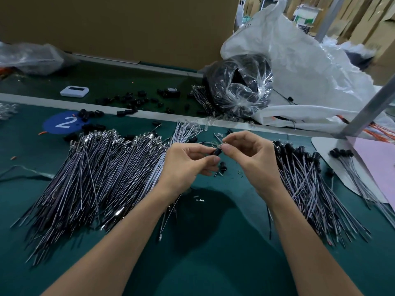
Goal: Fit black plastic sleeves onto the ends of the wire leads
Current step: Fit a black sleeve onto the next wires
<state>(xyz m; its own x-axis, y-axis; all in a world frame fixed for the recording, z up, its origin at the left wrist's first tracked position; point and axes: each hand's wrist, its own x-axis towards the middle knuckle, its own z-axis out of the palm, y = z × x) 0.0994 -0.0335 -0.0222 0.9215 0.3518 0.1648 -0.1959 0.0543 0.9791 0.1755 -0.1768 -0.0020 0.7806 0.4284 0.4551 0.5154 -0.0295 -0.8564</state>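
Note:
My left hand (188,161) pinches a small black plastic sleeve (217,151) between thumb and forefinger above the green mat. My right hand (248,152) pinches the metal-tipped end of a thin wire lead (215,143) right at the sleeve's mouth. A big heap of bare wire leads (102,174) lies fanned out to the left of my hands. To the right lies a pile of leads with black sleeves on their far ends (303,180). A few loose sleeves (222,165) rest on the mat just under my hands.
Loose black sleeves (132,101) are scattered along the belt behind, near a white device (74,91). A clear bag of black parts (239,90) and a large white plastic sack (310,82) sit at the back right. A blue "2" sticker (62,122) marks the mat.

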